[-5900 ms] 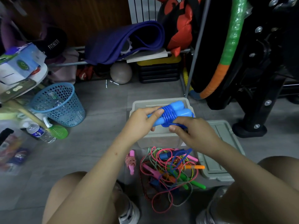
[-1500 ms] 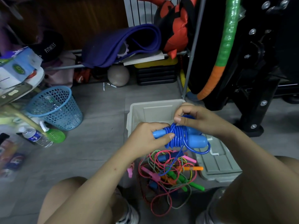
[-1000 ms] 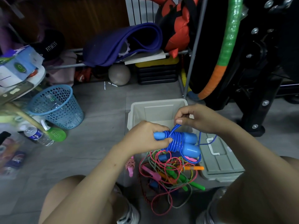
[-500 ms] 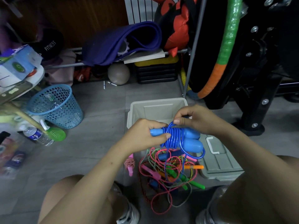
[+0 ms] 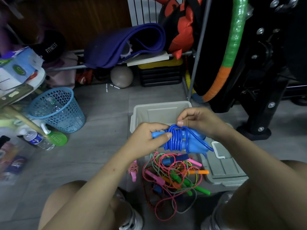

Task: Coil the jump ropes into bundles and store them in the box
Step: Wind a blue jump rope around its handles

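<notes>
Left hand point(image 5: 146, 138) grips blue jump rope point(image 5: 178, 140) handles, bundle jutting toward 3 o'clock; right hand point(image 5: 199, 121) pinches cord at 12 o'clock (over grey box point(image 5: 141, 112)).

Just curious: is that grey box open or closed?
Open: the grey box shows its bare inside, and its lid lies flat on the floor beside it.

Two bare hands, a left point(image 5: 146, 140) and a right point(image 5: 197, 121), were in view, with one blue plastic jump rope bundle point(image 5: 178, 140) between them. One grey plastic box point(image 5: 159, 112) stood open on the floor, and one grey lid point(image 5: 222, 168) lay beside it. One tangled heap of coloured jump ropes point(image 5: 172, 175) lay near; its ropes could not be counted. There was one blue mesh wastebasket point(image 5: 56, 110), one grey ball point(image 5: 121, 76) and one clear plastic water bottle point(image 5: 39, 140).
</notes>
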